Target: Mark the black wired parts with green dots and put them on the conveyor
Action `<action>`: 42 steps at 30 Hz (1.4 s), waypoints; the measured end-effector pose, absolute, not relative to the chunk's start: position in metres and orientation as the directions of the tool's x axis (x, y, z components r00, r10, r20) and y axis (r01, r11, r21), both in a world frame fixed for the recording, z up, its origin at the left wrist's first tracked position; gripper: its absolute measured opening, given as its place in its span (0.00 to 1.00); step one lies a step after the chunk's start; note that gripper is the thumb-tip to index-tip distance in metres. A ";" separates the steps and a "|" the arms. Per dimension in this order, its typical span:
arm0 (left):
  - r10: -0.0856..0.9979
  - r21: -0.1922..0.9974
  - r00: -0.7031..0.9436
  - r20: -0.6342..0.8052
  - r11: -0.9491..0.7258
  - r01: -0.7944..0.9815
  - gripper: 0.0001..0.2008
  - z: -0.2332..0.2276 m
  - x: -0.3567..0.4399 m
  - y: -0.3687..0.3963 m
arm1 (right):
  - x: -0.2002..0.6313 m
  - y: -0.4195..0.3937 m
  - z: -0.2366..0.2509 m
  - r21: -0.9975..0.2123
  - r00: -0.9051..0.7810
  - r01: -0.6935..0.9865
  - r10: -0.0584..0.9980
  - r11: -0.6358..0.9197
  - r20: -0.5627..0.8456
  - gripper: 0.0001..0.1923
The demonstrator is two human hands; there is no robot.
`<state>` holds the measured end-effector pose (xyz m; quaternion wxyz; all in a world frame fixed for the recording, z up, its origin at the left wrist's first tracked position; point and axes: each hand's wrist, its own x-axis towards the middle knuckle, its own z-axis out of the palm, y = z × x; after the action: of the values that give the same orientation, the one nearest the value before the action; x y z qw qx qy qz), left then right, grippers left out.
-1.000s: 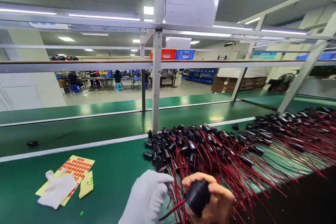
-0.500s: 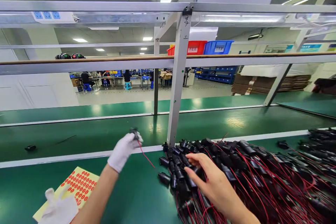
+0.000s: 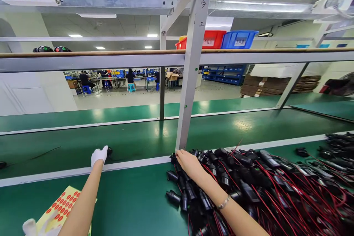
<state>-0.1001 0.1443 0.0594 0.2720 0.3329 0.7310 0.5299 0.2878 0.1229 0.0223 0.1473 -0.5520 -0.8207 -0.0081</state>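
Note:
My left hand, in a white glove, reaches over the dark green belt beyond the white strip. Its fingers are closed at a small black motor, which shows partly past the fingertips. My bare right hand is at the far left corner of a large pile of black cylindrical motors with red wires. The right fingers are bent together against a black motor beside the foot of the metal post; the thumb is mostly hidden.
A yellow sheet of red oval stickers lies at lower left, partly under a white glove. The metal post rises between my hands. Another black part lies on the belt at far left. Red and blue bins stand on the shelf.
My left hand has moved left and lowered the black motor to the belt. My right hand has gone left and forward to the pile's corner, its fingers closing. The view has shifted.

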 end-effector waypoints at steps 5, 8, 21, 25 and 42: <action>0.855 0.938 -0.517 0.038 0.149 0.314 0.20 0.057 -0.085 0.130 | 0.277 0.103 0.028 -0.140 -0.443 0.874 0.881 0.466 0.168 0.11; 0.936 0.951 -0.348 0.053 0.058 0.303 0.17 0.048 -0.047 0.108 | 0.276 0.068 0.020 -0.128 -0.487 0.858 0.867 0.498 0.104 0.11; 0.999 0.996 0.042 -0.027 0.031 -0.082 0.26 0.010 0.095 0.005 | 0.267 0.034 0.012 -0.320 -0.339 0.794 0.814 0.516 0.472 0.05; 0.997 0.993 0.047 0.059 -0.054 -0.101 0.22 0.015 0.121 0.004 | 0.263 0.024 0.013 -0.363 -0.266 0.687 0.683 0.629 0.680 0.10; 0.893 0.907 0.216 0.395 -0.416 0.063 0.22 0.071 0.103 -0.039 | 0.276 -0.031 0.059 -0.580 -0.104 0.385 0.658 0.718 0.746 0.08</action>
<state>0.1031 -0.0391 0.0709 0.4042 0.6666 0.3587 0.5134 0.2757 -0.0311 0.0591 0.5668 -0.3557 -0.7333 0.1205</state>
